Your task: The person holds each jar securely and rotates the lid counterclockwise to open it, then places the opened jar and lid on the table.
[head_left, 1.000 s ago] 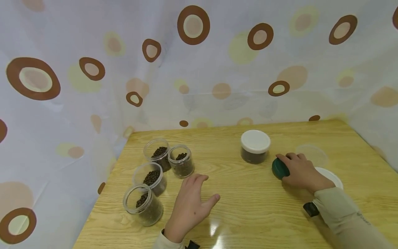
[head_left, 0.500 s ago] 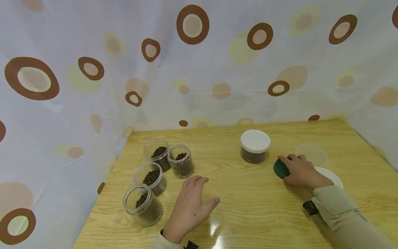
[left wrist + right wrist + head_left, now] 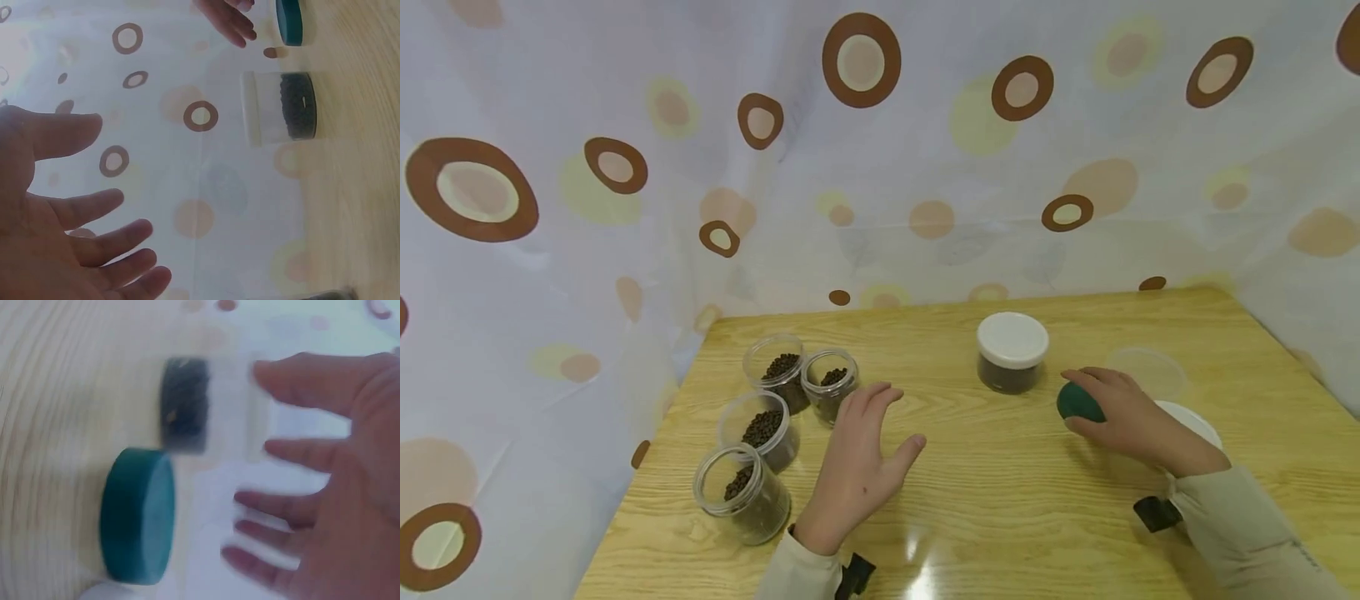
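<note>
A green screw lid (image 3: 1078,403) lies on the wooden table at the right, well apart from the fingers in the right wrist view. My right hand (image 3: 1131,417) hovers over it, fingers spread and holding nothing. My left hand (image 3: 856,475) is raised beside the open jars, its thumb apart from its loosely bent fingers, also holding nothing. Nearest to it is a clear jar (image 3: 827,400) of small dark brown pellets, partly hidden behind its fingers. Three more open pellet jars stand left of it, among them the front jar (image 3: 752,504).
A jar with a white lid (image 3: 1012,342) stands toward the back right, dark pellets inside. A translucent lid (image 3: 1150,371) lies right of it, and a white lid (image 3: 1191,421) is partly hidden under the right forearm. A patterned curtain (image 3: 865,200) borders the table (image 3: 985,500).
My right hand has let go of the green lid and lifted off it; the lid stays on the table. My left hand has moved slightly forward toward the nearest jar.
</note>
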A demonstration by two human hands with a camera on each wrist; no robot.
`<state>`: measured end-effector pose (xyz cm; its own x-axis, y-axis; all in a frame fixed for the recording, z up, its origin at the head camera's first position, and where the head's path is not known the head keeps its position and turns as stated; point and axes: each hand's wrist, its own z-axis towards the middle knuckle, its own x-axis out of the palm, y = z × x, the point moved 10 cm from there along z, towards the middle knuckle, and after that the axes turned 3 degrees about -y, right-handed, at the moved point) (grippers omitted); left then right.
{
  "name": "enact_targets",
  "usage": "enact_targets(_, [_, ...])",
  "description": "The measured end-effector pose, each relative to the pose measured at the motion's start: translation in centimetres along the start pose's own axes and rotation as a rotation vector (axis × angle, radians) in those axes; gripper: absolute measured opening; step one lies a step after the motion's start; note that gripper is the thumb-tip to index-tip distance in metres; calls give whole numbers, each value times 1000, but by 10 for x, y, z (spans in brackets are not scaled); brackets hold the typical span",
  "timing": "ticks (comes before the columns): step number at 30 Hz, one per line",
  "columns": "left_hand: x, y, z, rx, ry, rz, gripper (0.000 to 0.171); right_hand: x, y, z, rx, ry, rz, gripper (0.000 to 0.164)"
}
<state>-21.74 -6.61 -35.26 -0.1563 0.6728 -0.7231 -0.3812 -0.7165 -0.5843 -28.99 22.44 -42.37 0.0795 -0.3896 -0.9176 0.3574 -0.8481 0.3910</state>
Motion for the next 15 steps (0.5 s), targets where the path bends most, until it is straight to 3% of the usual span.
enact_targets(3, [-5,-9,10,55,-44,-29,52,-14,25,-10,-67,-57,129,60])
enact_targets(7, [1,-9,24,54,-19,-52,53,-25,53,-26,-128,-100,256,52])
enact_targets(15, [22,0,59,62,32,-24,54,-22,71,-35,-187,-98,276,52])
